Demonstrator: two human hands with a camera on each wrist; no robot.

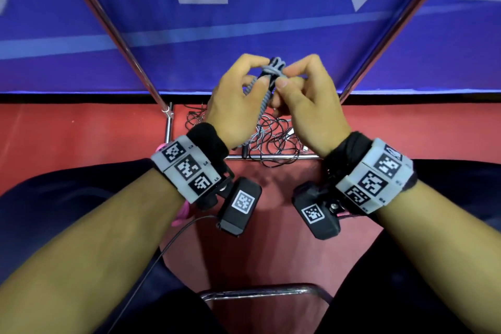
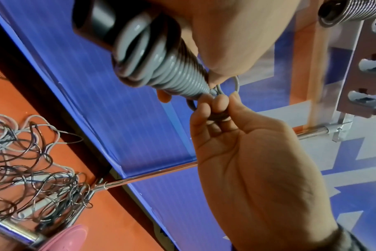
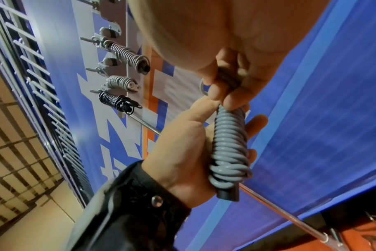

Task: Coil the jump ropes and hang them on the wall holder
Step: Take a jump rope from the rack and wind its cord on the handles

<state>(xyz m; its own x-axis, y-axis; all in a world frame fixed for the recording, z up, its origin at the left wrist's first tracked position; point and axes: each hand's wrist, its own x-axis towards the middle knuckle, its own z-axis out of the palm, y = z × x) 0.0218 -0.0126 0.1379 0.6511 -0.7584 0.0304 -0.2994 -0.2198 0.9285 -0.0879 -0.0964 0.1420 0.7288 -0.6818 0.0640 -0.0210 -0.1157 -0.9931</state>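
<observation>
Two grips in use: both bare hands, raised together in front of the seated person.
Left grip [image 1: 233, 108]: clenched round the middle of the coiled grey jump rope [image 3: 230, 141], fingers curled behind it, thumb on the near side.
Right grip [image 1: 307, 108]: thumb and fingertips pinching the small rope loops [image 2: 236, 83] at the far, upper end of the bundle.
Rope state: wound in tight turns along its length, with a few looser crossing turns at the near end.
Handle: black handle end [image 3: 227, 195] sticks out of the near end of the winding; whether one or two handles lie inside cannot be told.
Rope location: held in the air between both grips, apart from the wall and above the floor.
Wall holder [image 3: 116, 15]: brown board with metal hooks on the far wall, above and left of the grips in the right wrist view.
Already hung: three coiled ropes, striped [image 3: 127, 54], pale grey [image 3: 122, 83] and black [image 3: 114, 101], each on its own hook.
Loose ropes [image 1: 273, 144]: tangled black and grey heap on the red floor [image 1: 81, 130], below the grips, against the metal frame [image 1: 169, 130].
Backdrop: blue banner [image 1: 271, 22] behind the frame.
</observation>
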